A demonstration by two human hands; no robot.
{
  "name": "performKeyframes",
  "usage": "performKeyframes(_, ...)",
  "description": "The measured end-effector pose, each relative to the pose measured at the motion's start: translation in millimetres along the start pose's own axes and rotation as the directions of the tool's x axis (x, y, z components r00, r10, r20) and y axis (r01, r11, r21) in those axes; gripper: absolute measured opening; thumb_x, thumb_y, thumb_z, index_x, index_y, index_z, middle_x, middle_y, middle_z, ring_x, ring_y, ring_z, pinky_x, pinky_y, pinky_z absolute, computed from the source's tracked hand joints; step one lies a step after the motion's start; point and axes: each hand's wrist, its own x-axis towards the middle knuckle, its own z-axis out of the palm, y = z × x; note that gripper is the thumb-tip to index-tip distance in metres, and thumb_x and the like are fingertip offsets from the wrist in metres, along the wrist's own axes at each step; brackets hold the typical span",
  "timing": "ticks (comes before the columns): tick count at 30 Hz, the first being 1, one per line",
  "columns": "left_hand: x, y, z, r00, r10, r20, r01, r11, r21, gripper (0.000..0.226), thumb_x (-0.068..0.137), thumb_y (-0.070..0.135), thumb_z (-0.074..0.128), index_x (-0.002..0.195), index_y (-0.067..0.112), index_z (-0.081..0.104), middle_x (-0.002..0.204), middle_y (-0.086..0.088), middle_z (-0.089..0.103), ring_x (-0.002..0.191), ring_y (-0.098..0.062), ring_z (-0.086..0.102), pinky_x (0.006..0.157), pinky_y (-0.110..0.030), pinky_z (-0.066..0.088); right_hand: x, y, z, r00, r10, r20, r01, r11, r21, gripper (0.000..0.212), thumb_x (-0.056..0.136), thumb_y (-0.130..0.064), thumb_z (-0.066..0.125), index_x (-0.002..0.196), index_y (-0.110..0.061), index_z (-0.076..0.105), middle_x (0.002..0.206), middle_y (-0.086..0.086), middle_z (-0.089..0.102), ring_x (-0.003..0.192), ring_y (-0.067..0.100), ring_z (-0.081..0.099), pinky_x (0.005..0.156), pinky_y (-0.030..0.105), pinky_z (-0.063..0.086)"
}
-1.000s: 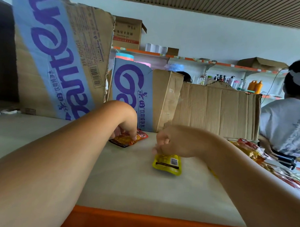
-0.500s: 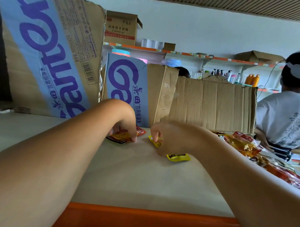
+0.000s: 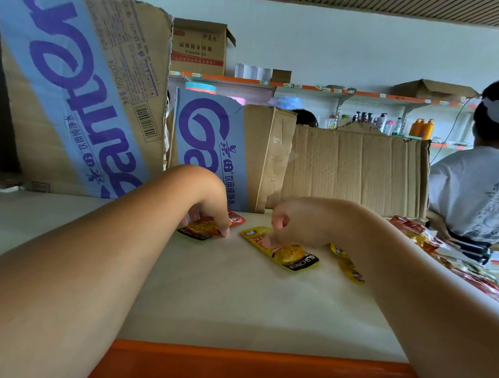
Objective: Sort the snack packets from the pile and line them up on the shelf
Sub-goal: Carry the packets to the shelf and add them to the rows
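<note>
**Both hands down on packets at the back of the shelf**

The left hand (image 3: 210,210) reaches over the pale shelf (image 3: 238,301) and bends down at the wrist. Its fingers are curled, the tips pinching a red packet (image 3: 201,229) that lies flat just in front of the cardboard.

The right hand (image 3: 301,223) is beside it, also bent down, with its fingers curled onto the upper part of a yellow packet (image 3: 294,257). The fingertips are tucked under the hand, so it looks like a pinch rather than a flat press. This packet lies flat and slanted, its black end toward the camera, near the red one but not touching it.

A second yellow packet (image 3: 351,270) lies partly under the right forearm. Farther right is the pile (image 3: 416,235) of red and orange packets.

Two blue-printed cardboard boxes (image 3: 216,142) and a plain cardboard sheet (image 3: 356,170) stand along the back of the shelf. The shelf's front edge (image 3: 250,364) is orange. Another person (image 3: 474,196) in a white shirt stands at the far right, facing away.
</note>
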Motion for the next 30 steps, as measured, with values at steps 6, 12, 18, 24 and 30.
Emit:
performKeyframes(6, -8.1, 5.8, -1.1, 1.000, 0.022, -0.015, -0.022, 1.000, 0.014, 0.047, 0.078, 0.042, 0.088, 0.110, 0.021, 0.060, 0.117, -0.006, 0.062, 0.100, -0.022, 0.066, 0.074, -0.035, 0.064, -1.3, -10.1, 4.8, 0.998, -0.046, -0.032, 0.043, 0.995, -0.086, 0.036, 0.082, -0.048, 0.077, 0.103, -0.023, 0.061, 0.085, -0.009, 0.052, 0.080, 0.014, 0.052, 0.059, 0.027, 0.035)
performKeyframes(12, -20.5, 15.3, -2.1, 0.999, 0.045, 0.021, -0.046, 0.998, 0.053, 0.035, 0.082, 0.039, 0.086, 0.098, 0.021, 0.060, 0.112, -0.004, 0.063, 0.104, -0.021, 0.066, 0.088, -0.044, 0.063, 0.6, -4.6, 1.5, 0.997, -0.071, 0.008, 0.071, 0.993, -0.089, 0.032, 0.081, -0.034, 0.074, 0.105, -0.016, 0.065, 0.099, 0.004, 0.068, 0.088, 0.026, 0.067, 0.063, 0.029, 0.043)
performKeyframes(18, -54.4, 12.3, -8.2, 0.976, 0.148, -0.160, -0.108, 0.967, 0.232, 0.040, 0.084, 0.045, 0.080, 0.108, 0.015, 0.071, 0.110, -0.007, 0.070, 0.103, -0.027, 0.069, 0.080, -0.034, 0.058, -6.8, 2.0, -12.7, 0.988, -0.083, -0.128, 0.083, 0.997, -0.002, 0.036, 0.080, -0.032, 0.076, 0.111, -0.019, 0.066, 0.102, 0.002, 0.067, 0.095, 0.023, 0.065, 0.075, 0.032, 0.049)
performKeyframes(24, -100.2, -47.8, -4.5, 0.801, 0.252, -0.543, -0.301, 0.954, -0.002, 0.029, 0.077, 0.032, 0.082, 0.103, 0.033, 0.068, 0.102, 0.013, 0.062, 0.091, -0.010, 0.061, 0.068, -0.024, 0.046, -34.9, -12.1, -45.8, 0.915, -0.059, -0.399, 0.165, 0.958, 0.236, 0.027, 0.079, -0.026, 0.081, 0.095, -0.030, 0.061, 0.106, -0.005, 0.063, 0.088, 0.018, 0.063, 0.076, 0.032, 0.051)
performKeyframes(30, -160.8, -130.7, 8.6, 0.593, 0.244, -0.767, -0.417, 0.908, -0.033, 0.030, 0.074, 0.033, 0.085, 0.097, 0.038, 0.065, 0.098, 0.012, 0.063, 0.089, -0.010, 0.061, 0.077, -0.030, 0.051, -66.6, -88.8, -39.5, 0.815, -0.057, -0.577, 0.267, 0.920, 0.287, 0.022, 0.079, -0.031, 0.080, 0.095, -0.034, 0.066, 0.089, -0.011, 0.065, 0.067, 0.010, 0.061, 0.058, 0.025, 0.046)
